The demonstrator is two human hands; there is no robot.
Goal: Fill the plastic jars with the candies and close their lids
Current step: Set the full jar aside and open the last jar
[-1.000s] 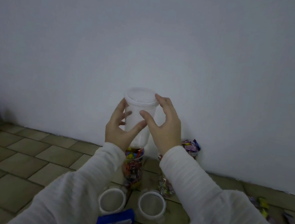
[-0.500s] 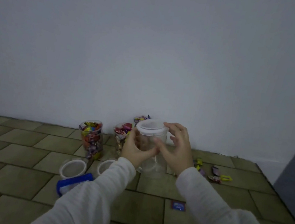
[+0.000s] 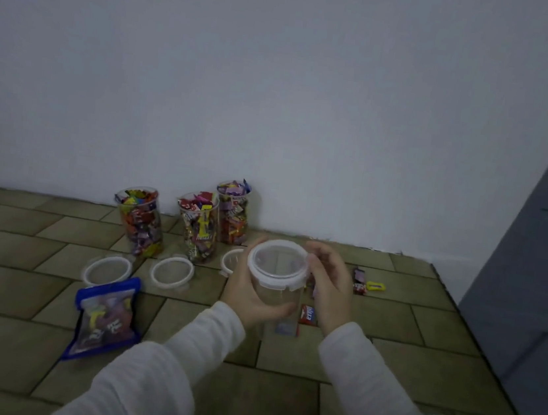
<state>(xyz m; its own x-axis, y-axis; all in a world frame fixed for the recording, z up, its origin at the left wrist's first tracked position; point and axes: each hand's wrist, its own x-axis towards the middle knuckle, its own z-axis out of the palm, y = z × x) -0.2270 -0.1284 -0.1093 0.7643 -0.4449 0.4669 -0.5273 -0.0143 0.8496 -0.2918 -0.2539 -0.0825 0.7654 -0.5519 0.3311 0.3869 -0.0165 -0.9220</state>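
Head view, left hand (image 3: 248, 294): gripping the wall of the empty plastic jar (image 3: 277, 297) at frame centre, fingers wrapped round it.
Right hand (image 3: 328, 290): curling against the jar's right side, fingertips nearing its white lid (image 3: 276, 263).
Change: the jar has been coming down from raised before the wall to low over the tiled floor (image 3: 422, 336); the lid is sitting on, so it is likely about to come off for filling.
Filled jars (image 3: 201, 226): three standing lidless by the wall, upper left of the hands.
Loose lids (image 3: 171, 270): lying in front of them.
Candy bag (image 3: 103, 317): lying lower left.
Loose candies (image 3: 360, 281): scattering right of the hands.
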